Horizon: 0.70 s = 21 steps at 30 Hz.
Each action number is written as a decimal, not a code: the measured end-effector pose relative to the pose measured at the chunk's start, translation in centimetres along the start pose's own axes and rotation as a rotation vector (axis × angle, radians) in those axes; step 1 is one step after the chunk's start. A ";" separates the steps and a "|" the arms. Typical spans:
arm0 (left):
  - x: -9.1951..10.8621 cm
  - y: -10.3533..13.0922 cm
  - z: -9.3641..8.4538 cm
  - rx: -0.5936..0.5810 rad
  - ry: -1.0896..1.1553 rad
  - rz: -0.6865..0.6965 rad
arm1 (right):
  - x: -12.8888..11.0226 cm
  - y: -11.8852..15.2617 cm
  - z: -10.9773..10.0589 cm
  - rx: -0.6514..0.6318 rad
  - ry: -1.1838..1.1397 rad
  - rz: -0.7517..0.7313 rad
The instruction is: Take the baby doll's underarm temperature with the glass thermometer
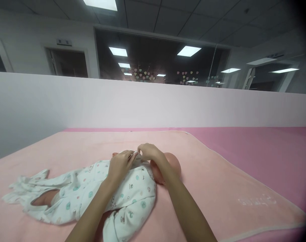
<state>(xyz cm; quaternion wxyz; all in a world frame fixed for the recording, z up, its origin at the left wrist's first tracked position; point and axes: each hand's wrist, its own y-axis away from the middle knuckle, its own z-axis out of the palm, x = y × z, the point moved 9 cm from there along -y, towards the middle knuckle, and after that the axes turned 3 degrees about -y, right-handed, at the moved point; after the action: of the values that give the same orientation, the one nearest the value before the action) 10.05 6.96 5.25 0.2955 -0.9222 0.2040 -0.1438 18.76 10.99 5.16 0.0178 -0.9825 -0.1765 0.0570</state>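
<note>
A doll lies on its back across the peach blanket (213, 188), its bald head (173, 164) to the right, partly behind my right forearm. White patterned baby clothes (140, 188) cover its body, with an opening low on the left that shows part of a leg (45, 197). My left hand (121, 163) pinches the edge of the clothes at the upper chest. Close beside it, my right hand (149, 152) has curled fingers on the same fabric near the neck. The fingertips of both hands nearly meet there.
A pink surface (268, 151) shows beyond the blanket's right edge. A white low wall (153, 104) runs along the back and left side. Behind it are windows, doorways and ceiling lights.
</note>
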 end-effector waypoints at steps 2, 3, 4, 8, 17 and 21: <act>0.1 0.1 0.0 0.010 0.002 0.011 | 0.0 0.4 -0.3 -0.010 -0.006 -0.014; 0.2 0.1 0.0 0.015 0.003 0.018 | 0.0 0.5 -0.4 -0.008 -0.004 -0.009; 0.3 0.1 0.0 0.019 0.003 0.028 | 0.1 0.4 -0.4 -0.003 0.002 0.001; 1.0 0.2 -0.1 0.028 0.010 0.072 | 0.5 -0.5 0.3 0.023 0.033 0.047; 1.4 0.2 0.5 -0.031 0.087 0.085 | 0.7 -1.6 1.5 0.049 0.022 0.093; 1.8 0.3 1.6 -0.205 0.140 0.100 | 1.2 -1.2 1.6 0.013 -0.038 0.113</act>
<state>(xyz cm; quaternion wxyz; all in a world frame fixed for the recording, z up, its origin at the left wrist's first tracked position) 12.11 6.65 4.09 0.1913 -0.9240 0.2833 -0.1714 19.23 12.57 3.55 0.0174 -0.9895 -0.1206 0.0778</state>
